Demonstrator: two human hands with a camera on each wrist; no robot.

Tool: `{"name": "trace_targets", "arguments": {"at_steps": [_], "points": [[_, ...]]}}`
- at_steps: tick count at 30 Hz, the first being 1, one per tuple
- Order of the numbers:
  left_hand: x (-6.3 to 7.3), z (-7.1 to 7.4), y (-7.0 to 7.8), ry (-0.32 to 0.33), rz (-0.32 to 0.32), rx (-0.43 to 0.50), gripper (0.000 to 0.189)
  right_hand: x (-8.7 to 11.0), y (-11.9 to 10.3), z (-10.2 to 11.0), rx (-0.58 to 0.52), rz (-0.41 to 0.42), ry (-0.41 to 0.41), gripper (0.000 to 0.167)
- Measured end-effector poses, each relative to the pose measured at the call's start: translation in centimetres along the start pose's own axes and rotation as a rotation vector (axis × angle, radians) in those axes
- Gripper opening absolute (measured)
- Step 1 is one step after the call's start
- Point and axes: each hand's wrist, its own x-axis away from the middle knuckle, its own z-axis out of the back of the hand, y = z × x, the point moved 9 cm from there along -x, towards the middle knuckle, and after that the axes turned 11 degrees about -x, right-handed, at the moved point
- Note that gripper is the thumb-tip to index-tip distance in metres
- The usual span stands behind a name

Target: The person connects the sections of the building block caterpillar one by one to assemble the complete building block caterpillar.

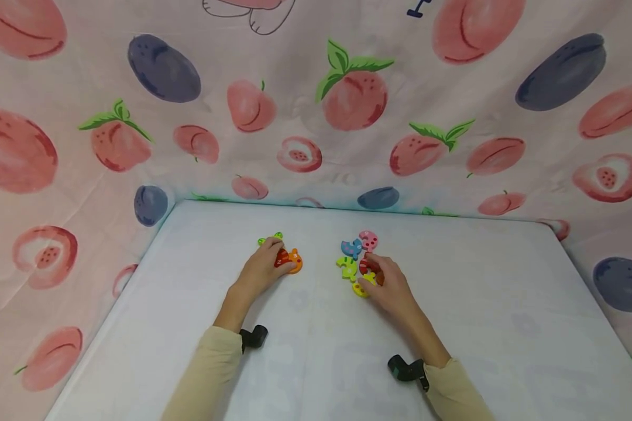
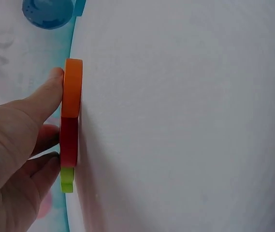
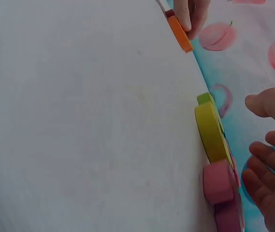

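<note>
My left hand [image 1: 260, 270] lies over a small group of colourful animal-shaped pieces. Its thumb touches the orange spotted piece [image 1: 296, 261], and other fingertips rest by the red piece [image 2: 68, 142] and the green piece [image 2: 66, 180]. To the right, my right hand [image 1: 395, 286] hovers at a second cluster, its fingers loosely bent and apart from the pieces in the right wrist view. This cluster has a blue piece [image 1: 351, 248], a pink one [image 1: 368, 240], a light green one [image 1: 349, 268] and a yellow one [image 3: 212, 133]. A red striped piece [image 1: 364, 266] is partly hidden by the hand.
Both groups lie on a white table [image 1: 316, 351], with a gap between them. Behind and at the left hangs a fruit-printed cloth [image 1: 295, 58]. Black wrist cameras [image 1: 408, 369] sit at the cuffs of the beige sleeves [image 1: 205, 368].
</note>
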Motion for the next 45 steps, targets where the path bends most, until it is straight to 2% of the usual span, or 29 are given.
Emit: {"name": "trace_targets", "arguments": {"at_steps": [7, 11, 17, 21, 27, 32, 39, 42, 45], "points": [[0.0, -0.1, 0.0, -0.05, 0.003, 0.01, 0.064, 0.1, 1.5, 1.5, 0.01, -0.048, 0.017, 0.058], [-0.1, -0.2, -0.2, -0.06, -0.002, 0.038, 0.06, 0.2, 2.1, 2.6, -0.004, -0.024, 0.039, 0.05], [-0.3, -0.1, -0.2, -0.064, -0.05, 0.031, 0.054, 0.4, 2.8, 3.8, -0.003, -0.001, 0.058, 0.044], [-0.3, 0.1, 0.0, -0.077, -0.08, 0.012, 0.056, 0.7, 3.4, 4.2, 0.011, -0.013, 0.057, 0.046], [-0.2, -0.1, -0.1, -0.107, -0.088, 0.004, 0.058, 1.6, 3.8, 4.3, 0.032, -0.01, 0.053, 0.047], [-0.2, -0.3, -0.2, -0.121, -0.11, -0.011, 0.054, 2.8, 2.9, 3.9, 0.122, 0.029, 0.055, 0.044], [-0.1, 0.1, 0.2, -0.099, -0.13, -0.013, 0.053, 4.1, 1.3, 2.5, 0.247, 0.142, -0.068, 0.026], [0.1, 0.2, 0.6, -0.094, -0.127, -0.033, 0.054, 4.6, 0.9, 2.3, 0.268, 0.164, -0.104, 0.028], [0.3, 0.3, 0.9, -0.091, -0.11, -0.078, 0.054, 5.0, 0.8, 2.2, 0.296, 0.147, -0.115, 0.031]]}}
